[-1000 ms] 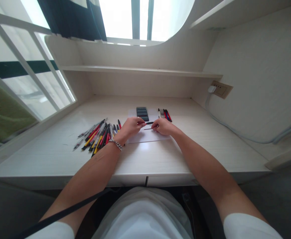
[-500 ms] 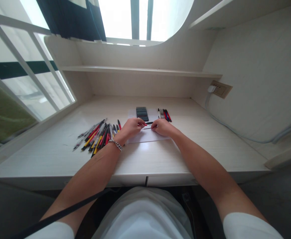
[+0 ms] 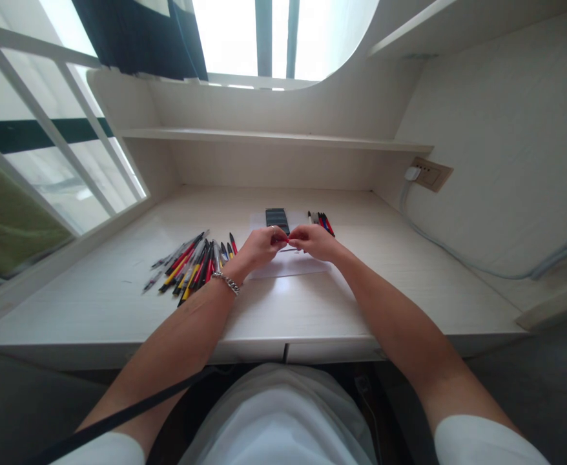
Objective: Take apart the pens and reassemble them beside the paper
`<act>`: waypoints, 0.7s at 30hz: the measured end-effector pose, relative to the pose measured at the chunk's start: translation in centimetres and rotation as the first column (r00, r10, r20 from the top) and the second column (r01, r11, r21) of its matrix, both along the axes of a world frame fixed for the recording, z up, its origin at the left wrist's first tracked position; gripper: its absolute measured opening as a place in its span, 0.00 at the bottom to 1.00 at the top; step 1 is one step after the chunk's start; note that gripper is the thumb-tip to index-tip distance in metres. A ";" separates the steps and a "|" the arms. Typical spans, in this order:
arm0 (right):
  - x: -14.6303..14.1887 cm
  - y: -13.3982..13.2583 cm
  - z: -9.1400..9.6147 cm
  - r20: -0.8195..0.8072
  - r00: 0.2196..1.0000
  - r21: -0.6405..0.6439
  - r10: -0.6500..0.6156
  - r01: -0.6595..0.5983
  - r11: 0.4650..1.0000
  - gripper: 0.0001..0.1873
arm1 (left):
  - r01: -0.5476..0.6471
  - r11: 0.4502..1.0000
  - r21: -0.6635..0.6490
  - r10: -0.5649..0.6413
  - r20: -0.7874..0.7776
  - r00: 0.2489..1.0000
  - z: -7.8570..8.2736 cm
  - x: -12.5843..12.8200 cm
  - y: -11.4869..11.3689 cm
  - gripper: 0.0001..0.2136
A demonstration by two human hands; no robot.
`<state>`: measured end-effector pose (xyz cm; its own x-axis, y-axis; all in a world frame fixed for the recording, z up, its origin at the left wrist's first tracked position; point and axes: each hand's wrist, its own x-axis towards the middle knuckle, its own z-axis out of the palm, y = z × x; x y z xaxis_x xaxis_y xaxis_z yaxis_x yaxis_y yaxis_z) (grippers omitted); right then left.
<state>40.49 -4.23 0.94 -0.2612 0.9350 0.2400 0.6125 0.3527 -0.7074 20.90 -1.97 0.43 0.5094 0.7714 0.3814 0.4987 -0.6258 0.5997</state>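
My left hand, with a chain bracelet at its wrist, is closed in a pinch over the white paper. My right hand is pinched too, its fingertips meeting those of the left. Between them shows a bit of a small red pen part; the fingers cover the rest. Just below the fingertips a thin dark rod lies on the paper. Behind the hands lies a dark phone, its near end partly covered by the left hand.
A loose pile of red, yellow, black and clear pens lies left of my left forearm. Several pens lie in a row beyond my right hand. A white plug with a cable sits in the wall socket.
My right hand has lifted from the paper and moved left to the red pen part. My left hand has shifted slightly right, so the fingertips now meet.
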 end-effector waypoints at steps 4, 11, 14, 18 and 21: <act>0.4 0.0 0.2 -0.018 1.000 -0.029 0.013 -0.013 0.999 0.11 | 0.036 0.999 -0.006 -0.036 -0.009 0.999 0.2 -0.1 -0.1 0.09; 1.8 -0.8 2.0 0.146 0.989 -0.121 -0.003 0.021 0.992 0.11 | 0.104 0.990 -0.097 -0.112 -0.082 0.990 -0.2 -0.6 0.6 0.11; 2.1 -1.0 2.4 0.222 0.975 -0.136 0.001 0.030 0.990 0.11 | 0.111 0.985 -0.133 -0.126 -0.112 0.986 -0.1 -0.7 0.5 0.11; 2.3 -0.8 2.1 0.334 0.942 -0.180 0.039 0.023 0.983 0.07 | 0.122 0.984 -0.133 -0.146 -0.194 0.970 -0.2 -0.7 0.4 0.08; 2.2 -0.5 1.6 0.406 0.912 -0.193 0.050 0.032 0.981 0.06 | 0.128 0.985 -0.119 -0.154 -0.245 0.957 -0.4 -0.6 0.4 0.07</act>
